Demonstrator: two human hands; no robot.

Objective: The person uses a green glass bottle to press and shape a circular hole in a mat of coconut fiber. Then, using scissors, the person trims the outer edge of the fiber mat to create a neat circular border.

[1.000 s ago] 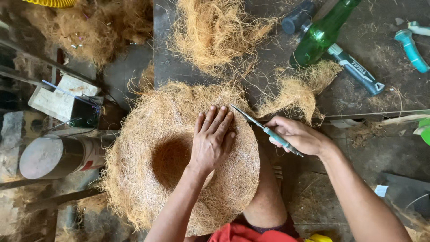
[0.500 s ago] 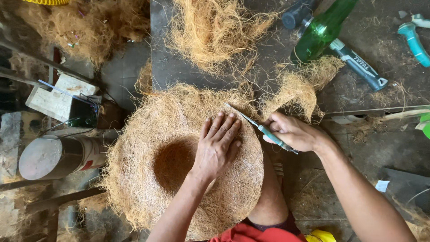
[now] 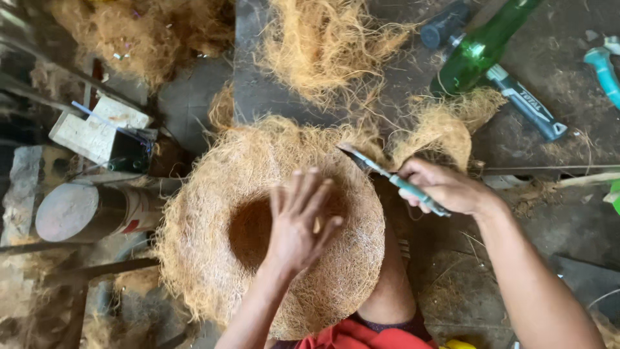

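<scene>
Round coir fibre hat (image 3: pixel 213 245), hollow crown, frayed brim, scissors (image 3: pixel 394 181) at edge

dark workbench (image 3: pixel 271 97) | loose fibre heaps (image 3: pixel 323 45) | daylight, dusty floor (image 3: pixel 452 297)

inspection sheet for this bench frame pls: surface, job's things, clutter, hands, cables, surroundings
Surface: dark worktop, strewn with fibre.
Job's things: round coir fibre basket with a hollow centre, resting over the person's knee; scissors, teal handles.
Clutter: loose coir fibre pile; green glass bottle lying down; teal-handled tool; second teal tool at the right edge.
Hands: left hand spread over the basket's rim by the hollow; right hand grips the scissors, blades at the basket's upper edge.
Cables: nothing seen.
Surroundings: metal cylinder and pale block on the left; more fibre top left.
</scene>
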